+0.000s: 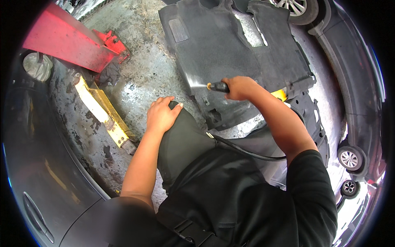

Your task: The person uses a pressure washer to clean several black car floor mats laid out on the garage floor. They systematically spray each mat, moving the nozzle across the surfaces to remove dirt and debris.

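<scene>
"What are the hands up to?"

"The right hand (240, 89) is wrapped round a black spray gun (219, 87); the left hand (161, 116) rests, fingers spread, on the knee (181, 125), gripping nothing."

"Which way does the gun lie?"

"Crosswise, its tip to the left, with white spray (196, 81) fanning over the carpet's left side."

"And the dark carpet (214, 49)?"

"On the floor (142, 45), stretching away to the far side. The right hand is over it, so it's the nearer one. A black hose (255, 155) curves near, right of the knee; a yellow beam (117, 129) lies left."
</scene>
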Available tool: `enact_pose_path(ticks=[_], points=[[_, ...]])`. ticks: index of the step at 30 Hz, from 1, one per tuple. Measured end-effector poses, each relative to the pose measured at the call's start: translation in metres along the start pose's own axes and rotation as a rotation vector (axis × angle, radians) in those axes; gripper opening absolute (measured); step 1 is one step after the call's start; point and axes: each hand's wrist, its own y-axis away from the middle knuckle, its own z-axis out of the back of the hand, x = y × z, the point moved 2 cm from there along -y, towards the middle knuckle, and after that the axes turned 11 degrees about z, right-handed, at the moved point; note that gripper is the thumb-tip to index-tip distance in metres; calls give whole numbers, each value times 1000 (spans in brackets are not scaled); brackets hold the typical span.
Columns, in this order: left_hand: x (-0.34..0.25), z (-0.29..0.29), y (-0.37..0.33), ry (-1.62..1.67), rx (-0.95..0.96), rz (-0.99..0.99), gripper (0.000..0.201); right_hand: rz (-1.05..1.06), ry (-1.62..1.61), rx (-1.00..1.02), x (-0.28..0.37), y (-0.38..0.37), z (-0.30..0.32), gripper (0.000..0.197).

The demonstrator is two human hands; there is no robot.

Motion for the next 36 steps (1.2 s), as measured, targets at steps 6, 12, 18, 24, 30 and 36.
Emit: enact_pose_path(ticks=[6, 12, 18, 24, 30, 36], points=[[1, -5, -5, 7, 24, -18, 51, -38, -26, -196, 2, -46, 45, 47], [0, -5, -7, 9, 18, -33, 49, -46, -33, -184, 0, -46, 54, 47], [0, -8, -10, 9, 32, -24, 50, -2, 28, 37, 0, -16, 7, 49], [0, -10, -10, 8, 18, -37, 50, 23, 23, -3, 3, -27, -6, 47], [-4, -7, -9, 7, 27, -45, 50, -37, 15, -181, 7, -48, 27, 40], [1, -10, -13, 13, 30, -37, 51, -18, -5, -99, 7, -15, 26, 41]])
